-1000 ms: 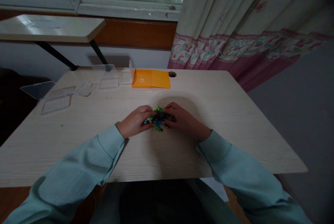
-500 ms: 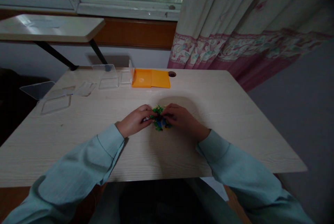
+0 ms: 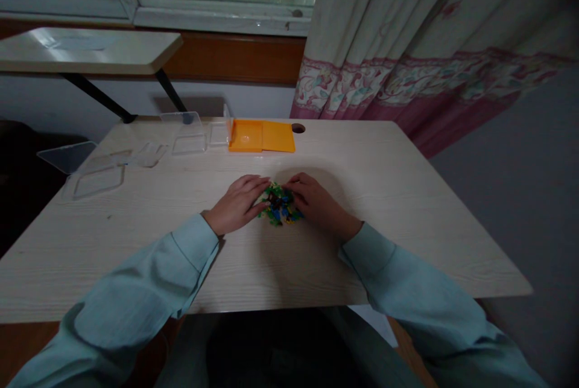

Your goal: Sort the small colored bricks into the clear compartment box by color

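A small heap of tiny green, blue and yellow plastic pieces [image 3: 278, 206] lies on the pale wooden table [image 3: 407, 213] in front of me. My left hand [image 3: 239, 202] rests flat on the table at the heap's left side, fingers stretched toward it and touching its edge. My right hand [image 3: 316, 202] lies against the heap's right side, fingers curved along it. Neither hand lifts anything. Both arms wear light blue-green sleeves.
An orange flat box [image 3: 261, 136] lies open at the table's far edge beside a round cable hole [image 3: 298, 128]. Several clear plastic lids and trays [image 3: 187, 134] are spread across the far left. A second table [image 3: 85, 50] and patterned curtains [image 3: 407, 44] stand behind.
Both hands were pinched over the heap; now the left fingers have flattened out and the hands have drawn slightly apart, showing more of the pieces.
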A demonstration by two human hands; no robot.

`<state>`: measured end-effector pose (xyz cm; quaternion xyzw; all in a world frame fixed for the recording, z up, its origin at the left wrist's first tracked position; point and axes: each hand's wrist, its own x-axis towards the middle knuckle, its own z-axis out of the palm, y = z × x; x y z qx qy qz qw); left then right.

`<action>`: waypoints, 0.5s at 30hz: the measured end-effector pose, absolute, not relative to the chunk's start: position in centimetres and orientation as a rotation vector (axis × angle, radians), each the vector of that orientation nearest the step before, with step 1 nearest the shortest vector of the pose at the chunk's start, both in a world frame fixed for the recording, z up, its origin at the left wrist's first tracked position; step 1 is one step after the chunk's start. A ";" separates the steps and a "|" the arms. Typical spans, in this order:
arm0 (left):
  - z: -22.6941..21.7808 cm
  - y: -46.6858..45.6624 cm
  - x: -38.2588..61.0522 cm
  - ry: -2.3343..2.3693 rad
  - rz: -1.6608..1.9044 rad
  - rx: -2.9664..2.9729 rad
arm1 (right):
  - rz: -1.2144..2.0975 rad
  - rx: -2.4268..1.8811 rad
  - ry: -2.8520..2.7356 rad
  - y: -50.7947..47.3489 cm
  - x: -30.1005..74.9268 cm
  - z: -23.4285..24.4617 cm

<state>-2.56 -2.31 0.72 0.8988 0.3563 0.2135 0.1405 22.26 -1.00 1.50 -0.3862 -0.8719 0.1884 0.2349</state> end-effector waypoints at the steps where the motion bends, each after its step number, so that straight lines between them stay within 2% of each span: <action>1: 0.8 -2.3 -2.5 0.988 0.603 2.602 | 0.546 -1.027 -2.402 -1.1 22.1 1.6; 4: 1.2 -2.5 -2.4 0.901 0.610 2.599 | 0.574 -1.022 -2.354 -1.2 22.2 1.8; 10: 1.6 -2.5 -2.1 0.947 0.717 2.563 | 0.424 -1.205 -2.273 -0.4 23.0 1.2; 15: 1.0 -2.2 -1.9 0.926 0.612 2.599 | 0.487 -1.111 -2.347 -0.6 22.3 1.1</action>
